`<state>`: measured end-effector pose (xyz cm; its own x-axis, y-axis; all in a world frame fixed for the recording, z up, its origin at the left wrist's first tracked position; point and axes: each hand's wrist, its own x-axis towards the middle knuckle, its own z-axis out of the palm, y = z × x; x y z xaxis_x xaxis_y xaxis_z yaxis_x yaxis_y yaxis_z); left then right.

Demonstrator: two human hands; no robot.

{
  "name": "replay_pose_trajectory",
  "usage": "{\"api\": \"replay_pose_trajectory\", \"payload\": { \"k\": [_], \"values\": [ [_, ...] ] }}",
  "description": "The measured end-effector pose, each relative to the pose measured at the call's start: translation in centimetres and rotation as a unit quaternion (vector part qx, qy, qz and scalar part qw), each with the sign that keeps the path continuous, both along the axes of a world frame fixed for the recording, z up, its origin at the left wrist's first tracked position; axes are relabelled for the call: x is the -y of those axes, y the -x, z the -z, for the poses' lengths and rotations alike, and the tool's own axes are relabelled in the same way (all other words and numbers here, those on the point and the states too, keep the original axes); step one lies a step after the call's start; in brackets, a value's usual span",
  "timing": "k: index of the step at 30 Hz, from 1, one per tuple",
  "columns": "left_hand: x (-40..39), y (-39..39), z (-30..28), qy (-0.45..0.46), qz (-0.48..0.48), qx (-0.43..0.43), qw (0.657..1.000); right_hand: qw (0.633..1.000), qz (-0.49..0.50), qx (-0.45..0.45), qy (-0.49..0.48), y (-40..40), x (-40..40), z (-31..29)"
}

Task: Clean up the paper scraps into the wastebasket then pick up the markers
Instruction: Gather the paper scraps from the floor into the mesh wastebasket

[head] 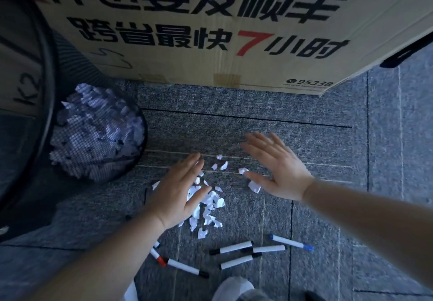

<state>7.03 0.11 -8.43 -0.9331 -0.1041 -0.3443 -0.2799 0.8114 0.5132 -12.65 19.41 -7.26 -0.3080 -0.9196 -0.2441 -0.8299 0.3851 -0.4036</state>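
Note:
White paper scraps (207,203) lie in a loose pile on the grey carpet between my hands. My left hand (179,189) is flat with straight fingers at the pile's left side, covering some scraps. My right hand (274,168) hovers flat to the right, fingers spread, its thumb by a larger scrap (254,186). A black mesh wastebasket (98,132) at the left holds many white scraps. Several white markers (236,247) with black, blue or red caps lie on the carpet nearer to me than the pile.
A large printed cardboard box (210,31) stands just beyond the hands. A dark round rim (48,66) rises at the far left beside the wastebasket. My shoe (232,288) shows at the bottom edge. Carpet tiles (386,136) extend to the right.

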Motion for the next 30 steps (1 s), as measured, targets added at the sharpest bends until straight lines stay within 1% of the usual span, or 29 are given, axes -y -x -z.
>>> {"api": "replay_pose_trajectory", "payload": {
  "k": [3, 5, 7, 9, 11, 13, 15, 18, 20, 21, 24, 27, 30],
  "values": [
    [-0.1, -1.1, -0.3, 0.054, 0.0, 0.0, 0.999, 0.999, 0.03, -0.024, -0.015, 0.5, -3.8, 0.2],
    [0.2, -1.6, -0.3, 0.103, -0.018, 0.019, 0.994, 0.998, 0.048, -0.038, -0.021, 0.5, -5.4, 0.7],
    [0.4, -1.9, 0.1, 0.123, -0.039, 0.043, 0.991, 0.996, 0.079, -0.032, -0.027, 0.4, -5.9, 1.2],
    [0.3, -1.9, 0.6, 0.124, -0.046, 0.056, 0.99, 0.994, 0.093, -0.023, -0.042, -0.1, -5.5, 1.4],
    [-0.3, -1.9, 0.9, 0.115, -0.054, 0.063, 0.99, 0.994, 0.085, -0.023, -0.064, -1.4, -5.3, 1.8],
    [-0.9, -1.7, 1.0, 0.091, -0.082, 0.065, 0.99, 0.994, 0.084, -0.019, -0.068, -2.7, -5.0, 2.2],
    [-1.7, -1.3, 0.8, 0.057, -0.091, 0.056, 0.993, 0.995, 0.085, 0.004, -0.052, -3.2, -4.7, 2.3],
    [-3.0, -0.7, 0.8, 0.01, -0.048, 0.02, 0.999, 0.999, 0.034, 0.025, -0.021, -3.3, -4.6, 2.0],
    [-3.5, -0.6, 0.8, -0.006, -0.026, 0.001, 1.0, 1.0, 0.01, 0.009, -0.02, -3.3, -5.3, 1.7],
    [-3.5, -0.7, 0.8, -0.006, -0.018, -0.006, 1.0, 1.0, 0.016, 0.0, -0.02, -3.1, -5.8, 1.5],
    [-3.0, -1.5, 0.9, 0.045, 0.043, -0.007, 0.998, 0.998, 0.052, -0.02, -0.043, -2.2, -8.6, 1.4],
    [-1.9, -2.9, 1.3, 0.083, 0.115, 0.002, 0.99, 0.994, 0.026, -0.041, -0.097, -1.7, -11.4, 1.8],
    [-1.1, -3.9, 2.0, 0.096, 0.143, 0.01, 0.985, 0.99, 0.015, -0.053, -0.129, -1.9, -11.6, 2.1]
  ]
}}
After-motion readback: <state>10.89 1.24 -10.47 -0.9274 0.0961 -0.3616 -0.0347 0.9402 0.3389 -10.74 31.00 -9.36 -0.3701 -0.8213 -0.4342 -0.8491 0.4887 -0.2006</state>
